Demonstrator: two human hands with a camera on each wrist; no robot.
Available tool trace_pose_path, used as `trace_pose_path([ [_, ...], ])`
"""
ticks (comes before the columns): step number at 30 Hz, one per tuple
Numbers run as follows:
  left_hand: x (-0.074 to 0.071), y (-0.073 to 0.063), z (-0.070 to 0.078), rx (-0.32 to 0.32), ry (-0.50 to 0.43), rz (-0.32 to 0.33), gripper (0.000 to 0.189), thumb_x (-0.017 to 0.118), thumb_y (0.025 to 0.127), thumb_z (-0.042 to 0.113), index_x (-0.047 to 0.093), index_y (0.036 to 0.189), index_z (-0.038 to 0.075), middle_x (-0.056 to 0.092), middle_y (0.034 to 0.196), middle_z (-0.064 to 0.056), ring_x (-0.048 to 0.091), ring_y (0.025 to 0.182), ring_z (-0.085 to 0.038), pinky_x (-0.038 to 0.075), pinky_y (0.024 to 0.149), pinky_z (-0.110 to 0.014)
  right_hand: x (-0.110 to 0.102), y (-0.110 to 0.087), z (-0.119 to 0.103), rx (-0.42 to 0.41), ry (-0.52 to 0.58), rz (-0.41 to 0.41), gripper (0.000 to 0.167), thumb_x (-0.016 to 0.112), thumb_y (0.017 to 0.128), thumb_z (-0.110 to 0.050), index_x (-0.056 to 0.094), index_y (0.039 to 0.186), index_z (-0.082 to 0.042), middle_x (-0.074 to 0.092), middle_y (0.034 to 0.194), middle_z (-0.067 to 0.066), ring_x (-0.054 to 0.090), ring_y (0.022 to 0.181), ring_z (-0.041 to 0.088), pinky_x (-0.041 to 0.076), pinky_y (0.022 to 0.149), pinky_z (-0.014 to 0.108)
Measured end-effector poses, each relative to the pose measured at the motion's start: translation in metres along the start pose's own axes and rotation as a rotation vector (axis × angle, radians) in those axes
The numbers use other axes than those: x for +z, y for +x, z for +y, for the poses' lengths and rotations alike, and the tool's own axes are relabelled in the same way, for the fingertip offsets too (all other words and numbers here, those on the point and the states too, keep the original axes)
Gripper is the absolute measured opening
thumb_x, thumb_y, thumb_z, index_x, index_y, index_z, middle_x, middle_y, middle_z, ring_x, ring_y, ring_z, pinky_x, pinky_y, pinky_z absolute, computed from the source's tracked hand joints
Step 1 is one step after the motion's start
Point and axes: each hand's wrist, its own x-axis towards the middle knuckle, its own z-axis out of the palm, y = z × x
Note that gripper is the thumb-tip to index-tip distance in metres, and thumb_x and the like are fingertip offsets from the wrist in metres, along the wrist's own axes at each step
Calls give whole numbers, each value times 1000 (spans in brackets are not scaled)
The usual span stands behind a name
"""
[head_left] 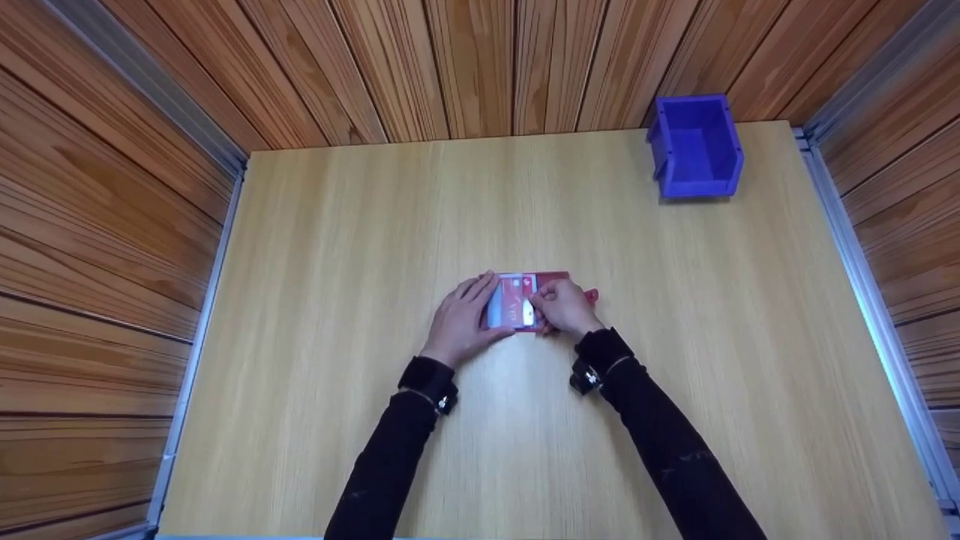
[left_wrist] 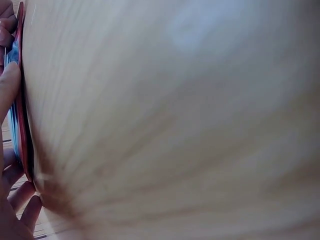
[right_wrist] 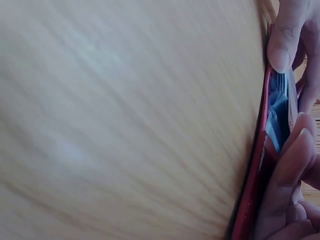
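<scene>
A red card holder [head_left: 553, 276] lies spread on the table, its snap tab [head_left: 592, 295] sticking out at the right. On its clear sleeves [right_wrist: 279, 112] shows a pinkish card [head_left: 514, 306] with VIP printed on it. My left hand [head_left: 463, 319] grips the holder's left part, thumb along the near edge and fingers at the far side. My right hand [head_left: 566, 306] pinches at the card's right edge with thumb and forefinger, its other fingers curled over the red cover. The fingers partly hide the card's right side.
A blue open-fronted bin [head_left: 695, 154] stands at the back right of the wooden table [head_left: 360, 247]. Wood-panelled walls [head_left: 480, 67] close in the back and both sides, with metal rails [head_left: 862, 292] along the table's side edges.
</scene>
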Motion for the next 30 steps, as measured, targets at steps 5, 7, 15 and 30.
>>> trace_pose_path([
  [5, -1, -1, -1, 3, -4, 9, 100, 70, 87, 66, 30, 165, 17, 33, 169, -2, 34, 154, -27, 27, 128, -42, -5, -1, 0, -13, 21, -19, 13, 60, 103, -7, 60, 95, 3, 61, 60, 1, 61, 45, 8, 56, 46, 22],
  [7, -1, -1, -1, 0, -4, 8, 101, 70, 87, 67, 29, 165, 17, 33, 170, -1, 34, 154, -27, 27, 128, -42, -7, -1, 1, -16, 24, -34, 13, 58, 104, -6, 60, 95, 3, 61, 60, 1, 62, 45, 8, 56, 46, 22],
  [15, -2, -2, 0, -13, -5, -11, 102, 69, 87, 68, 27, 165, 19, 31, 171, 0, 32, 155, -26, 26, 128, -44, -19, -5, 4, 15, 19, -35, 13, 58, 105, -9, 59, 98, 3, 62, 64, 2, 64, 48, 9, 57, 49, 23],
  [30, -4, -1, 3, -14, 7, -26, 101, 68, 88, 69, 26, 166, 19, 30, 171, -1, 31, 156, -27, 26, 128, -46, -37, -10, 14, 29, 72, -51, 14, 55, 105, -6, 60, 100, 6, 61, 66, 2, 68, 54, 12, 61, 56, 26],
])
